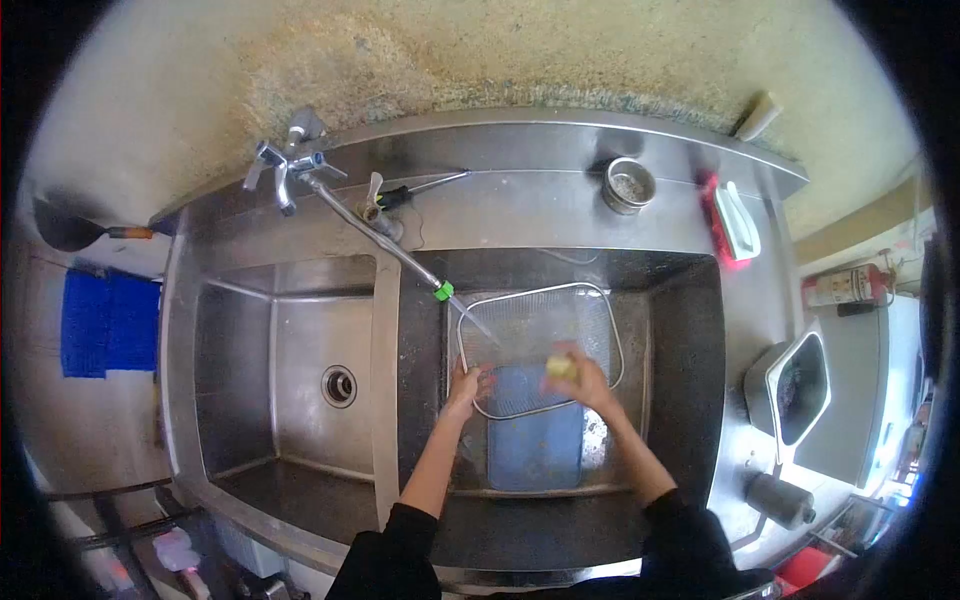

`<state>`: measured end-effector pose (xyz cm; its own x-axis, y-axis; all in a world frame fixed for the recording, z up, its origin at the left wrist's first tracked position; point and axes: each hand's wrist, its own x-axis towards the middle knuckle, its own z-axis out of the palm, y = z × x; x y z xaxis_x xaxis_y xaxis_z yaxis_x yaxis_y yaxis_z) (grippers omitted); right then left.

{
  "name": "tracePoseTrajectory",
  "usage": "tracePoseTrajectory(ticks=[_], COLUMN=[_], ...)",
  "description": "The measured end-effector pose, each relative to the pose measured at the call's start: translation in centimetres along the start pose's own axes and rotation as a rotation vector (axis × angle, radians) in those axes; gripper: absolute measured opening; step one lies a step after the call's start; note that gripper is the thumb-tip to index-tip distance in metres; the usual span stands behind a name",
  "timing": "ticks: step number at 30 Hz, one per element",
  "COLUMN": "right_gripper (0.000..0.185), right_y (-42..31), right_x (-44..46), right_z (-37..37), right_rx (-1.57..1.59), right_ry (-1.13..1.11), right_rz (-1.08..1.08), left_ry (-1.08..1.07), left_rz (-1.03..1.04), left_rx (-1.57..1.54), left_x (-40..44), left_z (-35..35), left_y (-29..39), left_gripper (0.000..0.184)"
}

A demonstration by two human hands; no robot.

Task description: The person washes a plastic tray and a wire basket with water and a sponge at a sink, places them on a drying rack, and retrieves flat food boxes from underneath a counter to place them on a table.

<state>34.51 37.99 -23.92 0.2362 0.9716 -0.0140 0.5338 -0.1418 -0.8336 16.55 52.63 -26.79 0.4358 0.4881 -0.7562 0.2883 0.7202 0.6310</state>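
Observation:
Inside the right sink basin, a wire-rimmed mesh basket (525, 305) is tilted over a blue tray (535, 450). My left hand (470, 386) is closed on the basket's left rim, near its lower corner. A yellowish sponge-like item (561, 367) is in my right hand (583, 382), whose fingers are wrapped round it above the mesh, slightly blurred. From the long tap pipe (375, 235) with a green clamp (444, 291), water (478, 322) runs into the basket.
The left basin (325, 420) has a round drain (339, 386). Behind the basins stand a metal bowl (629, 186) and a screwdriver-like tool (420, 188). A white-handled brush (737, 220) lies on something red at right, above a metal container (790, 390) and a grey cylinder (780, 500).

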Motion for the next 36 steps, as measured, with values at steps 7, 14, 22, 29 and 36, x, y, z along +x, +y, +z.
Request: tracePoseTrajectory(ticks=[7, 14, 22, 29, 36], right_gripper=[0.021, 0.021, 0.031, 0.028, 0.038], right_y=[6.2, 9.1, 1.0, 2.9, -2.7], right_x=[7.5, 6.2, -0.7, -3.2, 0.5], right_z=[14.6, 7.3, 7.6, -5.2, -11.4], right_rx=[-0.317, -0.389, -0.168, -0.444, -0.33], right_ry=[0.609, 0.405, -0.081, -0.405, -0.7], right_rz=[0.171, 0.088, -0.11, 0.196, 0.141], left_ry=[0.094, 0.296, 0.381, 0.158, -0.182], left_rz=[0.187, 0.298, 0.592, 0.006, -0.345], left_rx=[0.081, 0.003, 0.656, 0.125, -0.19], left_x=[0.9, -1.0, 0.1, 1.8, 4.9], left_z=[0.7, 1.3, 2.4, -0.2, 1.6], left_y=[-2.9, -1.3, -0.4, 1.6, 4.9], left_gripper=[0.048, 0.042, 0.044, 0.053, 0.058])
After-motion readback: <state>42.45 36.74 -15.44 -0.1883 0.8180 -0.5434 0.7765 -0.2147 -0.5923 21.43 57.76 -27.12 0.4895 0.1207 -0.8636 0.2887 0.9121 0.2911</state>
